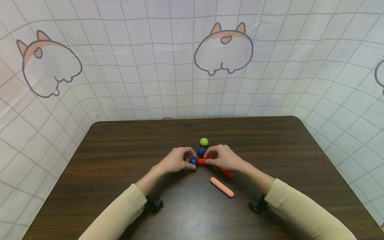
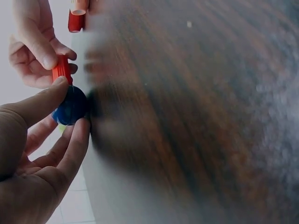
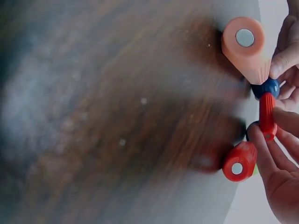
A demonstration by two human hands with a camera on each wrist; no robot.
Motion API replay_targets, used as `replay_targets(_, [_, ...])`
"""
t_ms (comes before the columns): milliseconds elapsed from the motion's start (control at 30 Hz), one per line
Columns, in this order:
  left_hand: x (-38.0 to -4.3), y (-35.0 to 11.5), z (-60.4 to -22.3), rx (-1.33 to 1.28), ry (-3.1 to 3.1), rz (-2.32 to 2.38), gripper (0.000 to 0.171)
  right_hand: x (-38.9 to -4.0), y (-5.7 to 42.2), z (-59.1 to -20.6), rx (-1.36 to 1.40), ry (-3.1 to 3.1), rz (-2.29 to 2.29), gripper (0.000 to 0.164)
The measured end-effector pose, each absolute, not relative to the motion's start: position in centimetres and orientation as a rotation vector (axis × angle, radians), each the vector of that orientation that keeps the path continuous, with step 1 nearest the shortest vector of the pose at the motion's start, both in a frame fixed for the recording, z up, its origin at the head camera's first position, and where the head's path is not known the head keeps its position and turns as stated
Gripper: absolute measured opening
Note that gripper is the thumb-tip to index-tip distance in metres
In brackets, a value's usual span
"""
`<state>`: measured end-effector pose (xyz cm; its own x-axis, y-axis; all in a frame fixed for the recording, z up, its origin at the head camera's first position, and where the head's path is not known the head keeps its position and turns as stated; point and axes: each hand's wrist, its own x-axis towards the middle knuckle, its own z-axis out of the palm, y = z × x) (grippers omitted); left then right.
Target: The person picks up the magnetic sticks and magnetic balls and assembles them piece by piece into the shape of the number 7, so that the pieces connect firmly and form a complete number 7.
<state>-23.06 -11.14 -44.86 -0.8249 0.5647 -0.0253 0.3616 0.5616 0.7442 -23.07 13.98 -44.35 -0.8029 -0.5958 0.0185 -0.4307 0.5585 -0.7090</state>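
Thumb and fingers of my left hand (image 1: 177,160) pinch a glossy dark blue ball (image 1: 193,162) low over the table. My right hand (image 1: 225,158) pinches a red magnetic rod (image 3: 267,112), whose end meets the ball in both wrist views. Just behind the rod sits a second blue ball (image 1: 201,151), with a lime green ball (image 1: 204,142) beyond it. Another red rod (image 3: 239,161) lies under and beside the right hand, a silvery disc set in its end. Closer to me rests a peach rod (image 1: 222,187), also with a silvery disc in its end.
The dark wood-grain table (image 1: 135,140) has rounded far corners. A white grid-patterned curtain (image 1: 135,66) with animal drawings hangs behind and along both sides. Black wrist devices (image 1: 154,204) sit below the forearms, near the cream sleeves (image 1: 120,213).
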Motion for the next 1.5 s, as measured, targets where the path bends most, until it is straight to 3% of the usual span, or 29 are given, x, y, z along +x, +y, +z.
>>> replay_targets(233, [-23.1,-11.2,-44.7,0.753,2.536,1.114,0.029,-23.0,14.2,-44.3,-0.823,2.537,-1.08,0.018])
replay_targets(600, [-23.4,-11.0,-44.8,0.792,2.555,1.051,0.035,-23.1,14.1,-44.5,-0.844,2.531,-1.105,0.015])
replay_targets(1033, [-23.7,-10.4,-44.9,0.829,2.542,1.027,0.017,-23.2,13.7,-44.5,-0.879,2.537,-1.11,0.015])
replay_targets(1500, [-23.8,-11.1,-45.0,0.82,2.568,1.018,0.014,-24.8,14.3,-44.0,-0.82,2.585,-1.181,0.017])
